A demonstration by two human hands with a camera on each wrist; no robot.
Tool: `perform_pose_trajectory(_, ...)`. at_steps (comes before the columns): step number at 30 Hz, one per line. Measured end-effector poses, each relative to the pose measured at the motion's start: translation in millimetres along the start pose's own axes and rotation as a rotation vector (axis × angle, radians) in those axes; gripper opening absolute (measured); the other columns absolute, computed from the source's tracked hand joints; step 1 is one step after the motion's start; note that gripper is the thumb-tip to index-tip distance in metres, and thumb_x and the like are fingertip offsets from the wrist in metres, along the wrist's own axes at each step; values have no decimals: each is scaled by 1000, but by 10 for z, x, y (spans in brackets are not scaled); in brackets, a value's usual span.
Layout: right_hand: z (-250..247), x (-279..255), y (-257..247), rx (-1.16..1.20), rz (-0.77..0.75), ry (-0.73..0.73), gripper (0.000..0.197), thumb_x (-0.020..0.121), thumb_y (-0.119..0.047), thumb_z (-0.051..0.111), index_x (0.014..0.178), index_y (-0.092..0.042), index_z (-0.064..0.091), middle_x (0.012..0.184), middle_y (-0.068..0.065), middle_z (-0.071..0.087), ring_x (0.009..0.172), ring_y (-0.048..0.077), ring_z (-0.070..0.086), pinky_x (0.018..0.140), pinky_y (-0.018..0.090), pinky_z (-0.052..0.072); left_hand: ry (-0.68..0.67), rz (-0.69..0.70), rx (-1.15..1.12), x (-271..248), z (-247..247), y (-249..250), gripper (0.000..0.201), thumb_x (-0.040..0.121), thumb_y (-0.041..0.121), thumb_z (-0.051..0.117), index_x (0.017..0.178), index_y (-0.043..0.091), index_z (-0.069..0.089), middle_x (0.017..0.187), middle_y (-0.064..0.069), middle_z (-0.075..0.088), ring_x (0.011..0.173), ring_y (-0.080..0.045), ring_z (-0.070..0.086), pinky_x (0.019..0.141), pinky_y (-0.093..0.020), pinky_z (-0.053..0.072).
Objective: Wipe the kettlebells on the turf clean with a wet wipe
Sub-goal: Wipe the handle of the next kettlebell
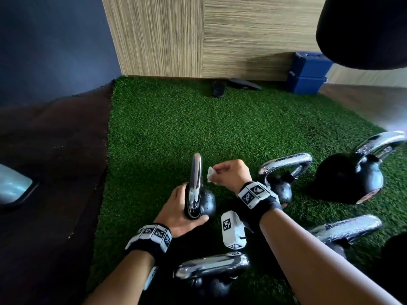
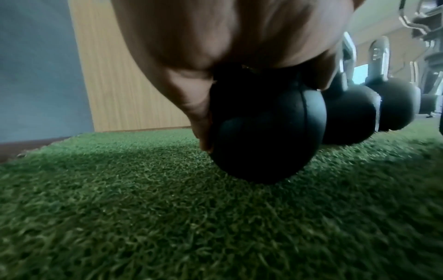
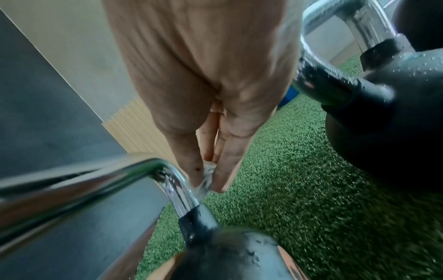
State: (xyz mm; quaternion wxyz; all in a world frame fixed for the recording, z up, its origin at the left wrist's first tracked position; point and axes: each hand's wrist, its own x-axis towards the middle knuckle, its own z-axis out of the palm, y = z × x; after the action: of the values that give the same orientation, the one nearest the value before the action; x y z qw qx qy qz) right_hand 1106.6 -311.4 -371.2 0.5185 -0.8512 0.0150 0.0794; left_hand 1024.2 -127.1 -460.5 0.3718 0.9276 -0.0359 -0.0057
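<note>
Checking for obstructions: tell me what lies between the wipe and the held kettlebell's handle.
Nothing: the head view shows only bare turf behind the gap between wet wipe and chrome handle.

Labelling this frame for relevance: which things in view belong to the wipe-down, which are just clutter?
Job:
small kettlebell, held by left hand
wet wipe, pinched in right hand
other kettlebells on the turf

Clutter:
blue boxes
dark items near the wall

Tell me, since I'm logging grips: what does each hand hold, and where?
Left hand grips the small kettlebell round its black ball; right hand pinches the wet wipe at its fingertips.
</note>
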Motion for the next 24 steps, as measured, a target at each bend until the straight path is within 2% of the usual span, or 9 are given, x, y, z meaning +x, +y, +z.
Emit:
perform_pose_trajectory(2,76,46,43,-43,-36,17,30,76,-23,86,103,-12,78,92,3,78,80,13,75,79,30,63,-56,40,-53,76,-53,-81,113,63,58,87,152,20,28,147,4,41,134,-13,47,118,-35,37)
perform_pose_trajectory(5,186,105,88,-46,-20,15,29,77,-23,85,104,-13,79,92,4,78,81,15,75,80,33,63,-126,94,-109,173,-93,-181,111,63,50,89,152,23,29,147,3,44,137,-13,44,118,-41,38)
perform_pose_trajectory(8,270,155,154,10,19,8,22,77,-18,86,97,-10,80,87,7,78,81,21,76,78,39,63,-130,117,-201,200,-67,-232,108,63,42,92,150,22,32,143,-2,48,135,-17,48,114,-45,42)
perform_pose_trajectory(11,277,175,160,-19,2,-6,11,75,-19,87,81,-18,78,78,3,76,70,17,76,67,34,64,-137,144,-242,250,-29,-229,86,66,33,93,138,17,48,129,-4,60,119,-19,61,103,-46,51)
perform_pose_trajectory(13,270,214,112,-37,-31,21,12,76,-20,86,73,-24,75,76,1,76,68,16,75,65,33,64,-156,118,-213,259,-23,-247,89,65,38,93,138,16,48,130,-4,59,119,-16,61,103,-41,51)
perform_pose_trajectory(15,277,267,54,24,-79,50,19,82,-17,80,71,-29,71,78,3,76,73,20,76,70,41,64,-159,59,-201,237,-20,-279,98,62,48,93,141,19,44,133,-2,56,119,-12,60,104,-39,51)
perform_pose_trajectory(18,313,314,56,112,-119,50,15,88,-17,73,76,-26,71,86,9,76,83,29,74,79,53,60,-156,28,-219,221,-7,-302,102,59,50,93,143,20,42,133,-1,56,119,-11,61,105,-38,51)
perform_pose_trajectory(22,270,305,82,45,-128,54,14,85,-21,78,73,-29,76,73,0,77,72,20,76,72,44,64,-151,8,-126,234,-39,-263,107,56,61,88,143,26,39,137,6,52,121,-5,57,110,-33,46)
perform_pose_trajectory(24,230,309,0,56,-198,68,8,87,-15,75,82,-21,78,75,1,76,72,21,76,70,44,64,-149,-10,-101,228,-63,-251,108,53,66,87,143,31,37,137,11,50,121,-2,55,111,-29,44)
